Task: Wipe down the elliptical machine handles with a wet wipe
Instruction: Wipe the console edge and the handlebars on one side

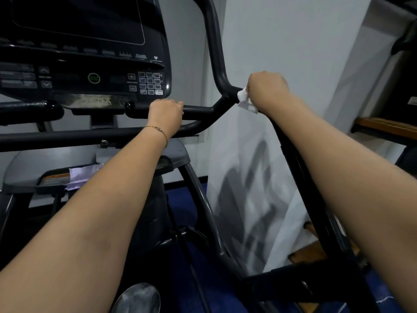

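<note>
The elliptical's black right moving handle [217,53] curves up from a junction right of the console. My right hand [267,91] is closed around this handle just below the junction, with a white wet wipe [244,101] pressed between palm and bar. The wipe sticks out at the hand's left side. My left hand [165,115], with a thin bracelet on the wrist, grips the short horizontal fixed handle [198,109] under the console. The handle part under each hand is hidden.
The black console [90,64] with its keypad fills the upper left. A grey tray [27,175] below holds a white packet. A white wall [293,53] stands close on the right, with wooden steps [383,126] beyond. Blue floor lies below.
</note>
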The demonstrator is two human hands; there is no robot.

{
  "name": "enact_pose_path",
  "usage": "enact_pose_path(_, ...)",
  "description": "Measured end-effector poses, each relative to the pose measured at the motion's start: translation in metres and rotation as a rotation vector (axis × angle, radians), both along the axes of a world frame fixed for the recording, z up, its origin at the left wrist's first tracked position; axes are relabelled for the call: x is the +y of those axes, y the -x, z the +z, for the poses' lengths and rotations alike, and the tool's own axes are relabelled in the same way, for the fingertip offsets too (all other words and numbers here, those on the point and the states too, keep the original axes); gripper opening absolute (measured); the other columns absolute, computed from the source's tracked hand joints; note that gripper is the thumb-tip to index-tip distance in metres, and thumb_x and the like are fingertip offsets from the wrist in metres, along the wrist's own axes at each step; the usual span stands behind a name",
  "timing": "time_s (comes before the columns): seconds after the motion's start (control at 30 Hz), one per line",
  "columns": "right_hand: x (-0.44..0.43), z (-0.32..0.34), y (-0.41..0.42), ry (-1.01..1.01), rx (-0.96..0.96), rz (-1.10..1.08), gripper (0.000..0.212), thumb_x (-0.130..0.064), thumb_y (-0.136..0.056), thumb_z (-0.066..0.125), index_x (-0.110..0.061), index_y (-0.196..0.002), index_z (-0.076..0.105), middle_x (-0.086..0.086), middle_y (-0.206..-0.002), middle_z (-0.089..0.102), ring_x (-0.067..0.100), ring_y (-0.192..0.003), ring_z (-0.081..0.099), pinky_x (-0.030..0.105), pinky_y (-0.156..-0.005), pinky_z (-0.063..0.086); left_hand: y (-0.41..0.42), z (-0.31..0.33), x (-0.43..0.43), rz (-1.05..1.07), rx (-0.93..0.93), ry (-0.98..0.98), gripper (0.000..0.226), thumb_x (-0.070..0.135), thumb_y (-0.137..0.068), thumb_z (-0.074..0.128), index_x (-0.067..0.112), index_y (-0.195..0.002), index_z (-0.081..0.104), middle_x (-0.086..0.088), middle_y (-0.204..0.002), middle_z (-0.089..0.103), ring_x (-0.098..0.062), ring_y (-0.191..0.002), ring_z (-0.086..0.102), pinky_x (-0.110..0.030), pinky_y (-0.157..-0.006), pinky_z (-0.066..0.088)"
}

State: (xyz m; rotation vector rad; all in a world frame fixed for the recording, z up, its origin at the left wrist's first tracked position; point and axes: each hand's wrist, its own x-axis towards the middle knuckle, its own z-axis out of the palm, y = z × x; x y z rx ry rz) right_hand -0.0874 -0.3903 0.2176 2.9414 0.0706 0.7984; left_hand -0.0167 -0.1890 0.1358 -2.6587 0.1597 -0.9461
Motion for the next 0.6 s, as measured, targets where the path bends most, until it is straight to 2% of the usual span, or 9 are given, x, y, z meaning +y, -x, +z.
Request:
enact_pose_path(0.13,-0.001,-0.004,0.018,-0.025,0.003,-0.027,0.031,0.001,-0.050,0.033,-0.005,-0.075,0.051,0.007,-0.062,0.044,0.024,-0.060,0.049,0.020,-0.053,0.031,0.000,0.001,-0.003,0.024,0.030,-0.004,0.026,0.017,-0.098,0.042,0.009,-0.120,0.053,-0.008,-0.104,0.065,-0.027,-0.092,0.063,-0.031,-0.065,0.034)
enact_pose_path(0.17,-0.005,-0.005,0.021,-0.043,0.005,-0.026,0.036,0.003,-0.054,0.035,-0.004,-0.082,0.056,0.008,-0.065,0.048,0.025,-0.062,0.050,0.022,-0.056,0.036,0.000,0.002,-0.004,0.037,0.047,-0.002,0.026,0.016,-0.097,0.042,0.009,-0.120,0.053,-0.008,-0.103,0.065,-0.027,-0.091,0.063,-0.031,-0.065,0.034)
enact_pose_path(0.23,-0.008,-0.004,0.024,-0.069,0.004,-0.026,0.036,0.004,-0.075,0.043,-0.003,-0.105,0.063,0.012,-0.083,0.059,0.032,-0.083,0.058,0.031,-0.071,0.044,0.001,0.005,-0.009,0.063,0.071,0.008,0.025,0.015,-0.097,0.042,0.009,-0.119,0.054,-0.008,-0.100,0.066,-0.026,-0.089,0.064,-0.031,-0.065,0.036)
enact_pose_path(0.3,-0.007,-0.001,0.022,-0.097,-0.001,-0.014,0.030,0.001,-0.083,0.047,-0.001,-0.110,0.060,0.015,-0.102,0.062,0.033,-0.098,0.059,0.033,-0.078,0.045,0.003,0.007,-0.011,0.079,0.089,0.018,0.025,0.014,-0.097,0.041,0.009,-0.119,0.054,-0.008,-0.099,0.066,-0.026,-0.089,0.064,-0.031,-0.065,0.036)
enact_pose_path(0.37,-0.007,-0.005,0.024,-0.079,-0.019,-0.008,0.018,0.000,-0.083,0.048,-0.001,-0.096,0.060,0.013,-0.091,0.061,0.028,-0.087,0.059,0.028,-0.068,0.042,0.006,0.006,-0.010,0.074,0.087,0.026,0.025,0.014,-0.097,0.042,0.009,-0.118,0.054,-0.008,-0.098,0.066,-0.026,-0.088,0.064,-0.030,-0.065,0.036)
enact_pose_path(0.43,-0.014,-0.011,0.029,-0.050,-0.043,-0.024,0.007,-0.001,-0.081,0.048,-0.006,-0.077,0.053,0.005,-0.064,0.045,0.025,-0.065,0.049,0.020,-0.053,0.031,0.006,0.004,-0.008,0.062,0.063,0.029,0.024,0.014,-0.097,0.043,0.009,-0.118,0.054,-0.007,-0.097,0.067,-0.025,-0.087,0.064,-0.030,-0.064,0.037)
enact_pose_path(0.47,-0.018,-0.013,0.032,-0.047,-0.051,-0.025,0.008,-0.001,-0.079,0.049,-0.008,-0.075,0.050,0.003,-0.058,0.037,0.026,-0.064,0.045,0.019,-0.050,0.028,0.006,0.003,-0.008,0.059,0.054,0.024,0.024,0.015,-0.097,0.043,0.010,-0.119,0.053,-0.007,-0.097,0.067,-0.025,-0.087,0.064,-0.030,-0.065,0.037)
enact_pose_path(0.53,-0.024,-0.014,0.037,-0.054,-0.050,-0.007,0.008,0.000,-0.078,0.048,-0.006,-0.078,0.054,0.002,-0.057,0.031,0.027,-0.072,0.048,0.024,-0.057,0.036,0.005,0.002,-0.007,0.059,0.034,0.017,0.024,0.015,-0.097,0.043,0.010,-0.118,0.054,-0.007,-0.097,0.067,-0.025,-0.087,0.064,-0.031,-0.068,0.041)
enact_pose_path(0.6,-0.024,-0.013,0.035,-0.080,-0.035,0.004,0.012,0.000,-0.078,0.047,-0.005,-0.067,0.047,0.002,-0.057,0.031,0.029,-0.074,0.048,0.024,-0.060,0.037,0.006,0.003,-0.009,0.069,0.034,0.025,0.024,0.015,-0.097,0.043,0.009,-0.117,0.054,-0.008,-0.097,0.067,-0.026,-0.089,0.064,-0.032,-0.071,0.043)
